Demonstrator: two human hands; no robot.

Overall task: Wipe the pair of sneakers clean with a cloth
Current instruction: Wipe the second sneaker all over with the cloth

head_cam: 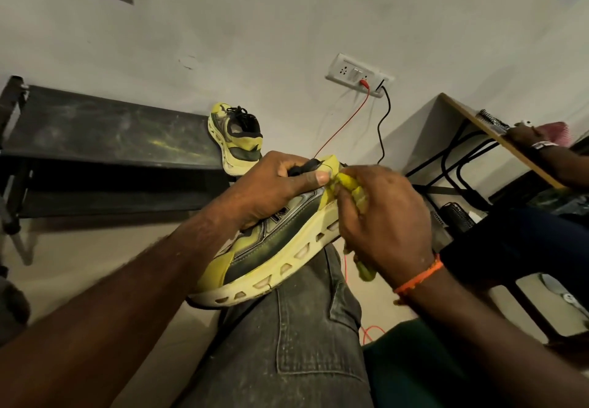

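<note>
A yellow-green and dark grey sneaker (280, 245) with a cream sole lies on its side across my knee. My left hand (274, 187) grips its upper from above, thumb near the laces. My right hand (385, 219) holds a yellow-green cloth (352, 189) bunched in its fingers and presses it to the heel end of the sneaker; a tail of the cloth hangs below my palm. The second sneaker (237, 138) of the pair stands on its toe, leaning against the wall beside a dark bench.
A dark dusty bench (105, 139) stands along the wall at left. A red cable (342, 123) and a black cable (382, 123) run down from a wall socket (358, 74). At right a wooden desk (497, 139) carries another person's arm (554, 158).
</note>
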